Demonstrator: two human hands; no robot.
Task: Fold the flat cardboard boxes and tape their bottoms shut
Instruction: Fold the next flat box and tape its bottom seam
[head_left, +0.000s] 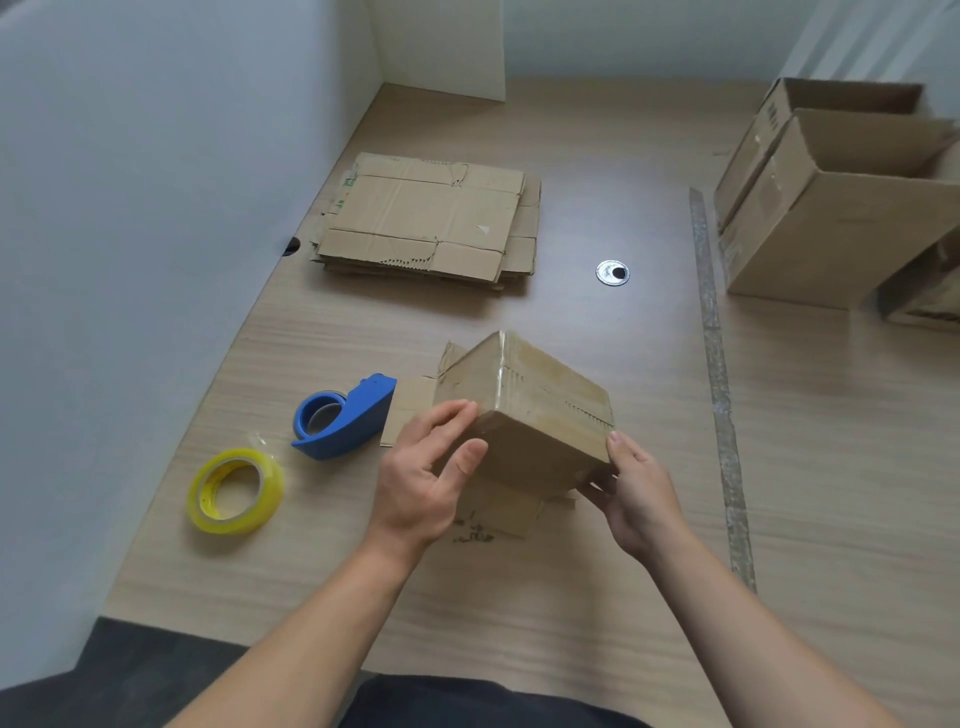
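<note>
Centrally, a small brown cardboard box (540, 410) is held between both hands over a pale wood-grain table (571, 597). It is bottom side up and turned corner-on to the viewer, with clear tape along its closed seam. Its open flaps splay out beneath it onto the table. Whether the box rests on those flaps or is carried by the hands cannot be determined from this angle.

The left hand (426, 478) clasps the box's near-left corner, with the thumb on the near face and the fingers on the left face. The right hand (636, 493) grips the near-right corner, with the thumb on the edge and the fingers tucked under, out of sight.

- **Just left of the box:** a blue plastic tape dispenser (345, 418).
- **Further left and nearer the viewer:** a yellow-cored roll of clear tape (234, 491), lying flat.
- **Beyond the box, slightly left:** a stack of flattened brown cardboard boxes (426, 218).
- **Beyond the box, slightly right:** a round silver cable grommet (613, 273) set in the table.
- **Right of the box:** a long grey crinkled strip (719, 389) lying along the table.
- **Past the strip, well apart from the box:** assembled open-topped cardboard boxes (831, 218), standing together.
</note>
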